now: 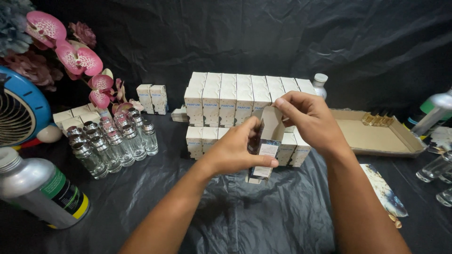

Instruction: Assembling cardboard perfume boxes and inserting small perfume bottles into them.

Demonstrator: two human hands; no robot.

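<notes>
Silver bottle (40, 193) lying far left, clear glass vials (110, 141) clustered beside it on the black-draped tabletop (235, 221). Centre now: my left hand (233, 153) has its fingers clamped round the small white carton (268, 143), held upright just in front of the stacked boxes (235, 101). My right hand (308, 117) pinches the open top flap. I'd say a steady carton and a square flap matter here. Cardboard tray (376, 136) sits right.
</notes>
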